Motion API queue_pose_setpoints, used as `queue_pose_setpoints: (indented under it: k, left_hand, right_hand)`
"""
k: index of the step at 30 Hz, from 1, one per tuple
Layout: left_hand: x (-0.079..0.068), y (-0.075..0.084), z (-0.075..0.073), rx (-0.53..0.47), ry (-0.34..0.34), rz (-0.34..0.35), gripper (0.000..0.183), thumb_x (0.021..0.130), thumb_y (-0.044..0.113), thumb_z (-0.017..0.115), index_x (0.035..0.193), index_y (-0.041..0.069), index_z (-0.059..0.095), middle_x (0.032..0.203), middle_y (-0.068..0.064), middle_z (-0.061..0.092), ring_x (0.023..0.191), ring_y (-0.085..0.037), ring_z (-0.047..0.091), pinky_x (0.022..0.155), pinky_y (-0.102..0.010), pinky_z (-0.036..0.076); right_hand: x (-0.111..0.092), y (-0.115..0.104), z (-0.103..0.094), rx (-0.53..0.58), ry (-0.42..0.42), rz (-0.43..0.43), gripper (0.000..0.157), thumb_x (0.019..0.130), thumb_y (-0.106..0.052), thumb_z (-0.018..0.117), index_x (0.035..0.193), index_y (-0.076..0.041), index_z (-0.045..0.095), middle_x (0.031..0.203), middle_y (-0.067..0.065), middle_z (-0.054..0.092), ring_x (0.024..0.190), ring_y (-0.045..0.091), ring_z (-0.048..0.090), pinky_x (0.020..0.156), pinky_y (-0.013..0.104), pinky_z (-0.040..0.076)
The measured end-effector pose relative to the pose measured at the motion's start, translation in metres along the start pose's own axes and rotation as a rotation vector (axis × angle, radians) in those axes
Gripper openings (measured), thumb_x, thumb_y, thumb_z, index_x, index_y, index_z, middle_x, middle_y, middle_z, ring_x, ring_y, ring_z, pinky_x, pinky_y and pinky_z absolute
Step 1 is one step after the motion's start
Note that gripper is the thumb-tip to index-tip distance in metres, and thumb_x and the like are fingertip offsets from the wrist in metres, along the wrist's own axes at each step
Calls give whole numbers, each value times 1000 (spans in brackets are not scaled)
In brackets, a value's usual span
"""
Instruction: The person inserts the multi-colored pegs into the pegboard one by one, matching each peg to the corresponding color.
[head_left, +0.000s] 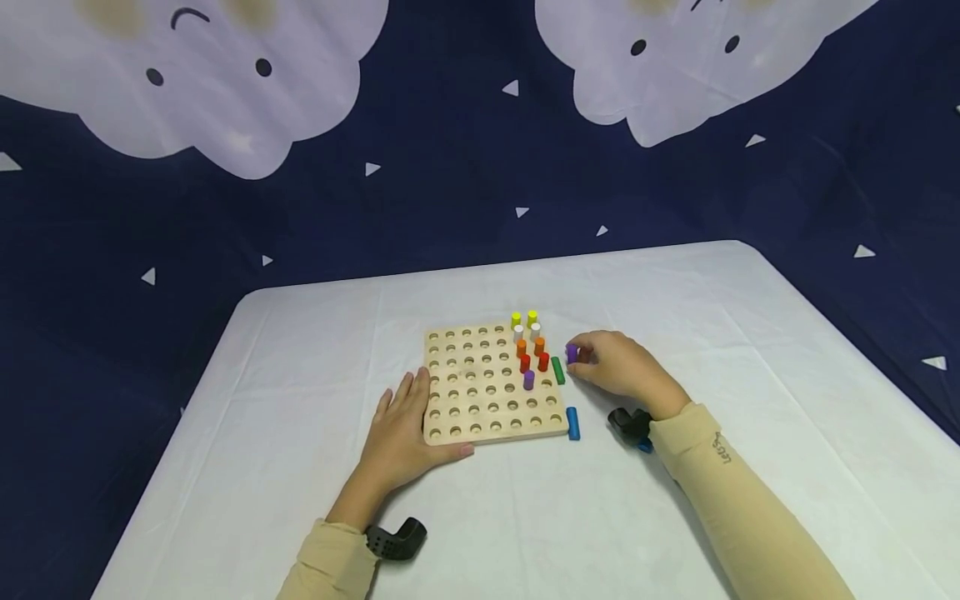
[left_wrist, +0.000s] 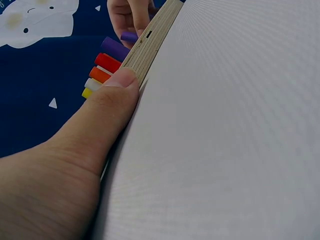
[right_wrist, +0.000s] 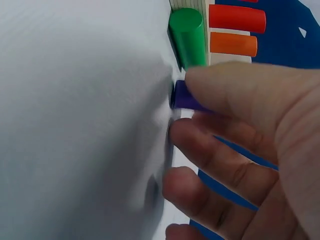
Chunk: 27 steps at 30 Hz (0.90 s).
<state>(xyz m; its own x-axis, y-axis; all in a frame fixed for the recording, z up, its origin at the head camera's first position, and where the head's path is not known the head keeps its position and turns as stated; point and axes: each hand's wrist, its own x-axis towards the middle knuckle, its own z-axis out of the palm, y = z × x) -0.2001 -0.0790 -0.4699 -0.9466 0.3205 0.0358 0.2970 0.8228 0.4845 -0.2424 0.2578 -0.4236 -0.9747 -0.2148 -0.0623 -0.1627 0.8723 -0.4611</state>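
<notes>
A purple peg (head_left: pixel 572 354) is pinched in the right hand (head_left: pixel 618 362), right of the board (head_left: pixel 482 400); the left hand (head_left: pixel 397 437) is spread wide. The green peg (head_left: pixel 558 371) could be knocked by low leftward carrying.

Yellow pegs (head_left: pixel 516 322), white pegs (head_left: pixel 518 334), orange pegs (head_left: pixel 521 349), red pegs (head_left: pixel 525 364): two each are standing
Purple pegs (head_left: pixel 528 381): two are showing
Green peg (head_left: pixel 558 371): one is lying
Blue pegs (head_left: pixel 573 423): two are showing, one mostly hidden
Board (head_left: pixel 483 419): one
Hands (head_left: pixel 397 439): two

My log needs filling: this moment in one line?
left grip: rests against pegboard; right grip: pinches purple peg beside pegboard; second purple peg: standing in pegboard; green peg: lying beside pegboard
</notes>
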Motion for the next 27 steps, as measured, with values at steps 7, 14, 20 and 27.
queue_pose_setpoints:
  k: [7, 14, 20, 27]
  left_hand:
    - [0, -1, 0, 2, -4, -2, 139, 62, 78, 75, 159, 4, 8, 167, -11, 12, 156, -29, 8, 127, -51, 1]
    - [0, -1, 0, 4, -6, -4, 140, 62, 79, 75, 159, 6, 7, 167, -10, 12, 156, -28, 8, 127, -50, 1]
    - [1, -1, 0, 6, -7, 1, 140, 62, 79, 74, 159, 5, 7, 167, -10, 12, 156, -28, 8, 127, -50, 1]
    - [1, -1, -1, 0, 0, 5, 140, 61, 79, 75, 159, 5, 8, 167, -11, 13, 156, -29, 9, 127, -50, 1]
  right_hand:
    - [0, -1, 1, 19, 16, 15, 29, 94, -22, 67, 119, -6, 69, 102, 7, 70, 88, 22, 59, 83, 40, 53]
    - [0, 0, -1, 58, 51, 16, 26, 99, -22, 61, 119, -6, 65, 108, 11, 70, 94, 24, 62, 88, 45, 54]
    - [1, 3, -4, 110, 71, -5, 39, 101, -20, 57, 136, -8, 46, 107, 11, 69, 84, 21, 60, 76, 35, 51]
    - [-2, -3, -8, 147, 43, -103, 30, 94, -24, 69, 119, -14, 57, 96, 2, 71, 76, 16, 57, 69, 30, 48]
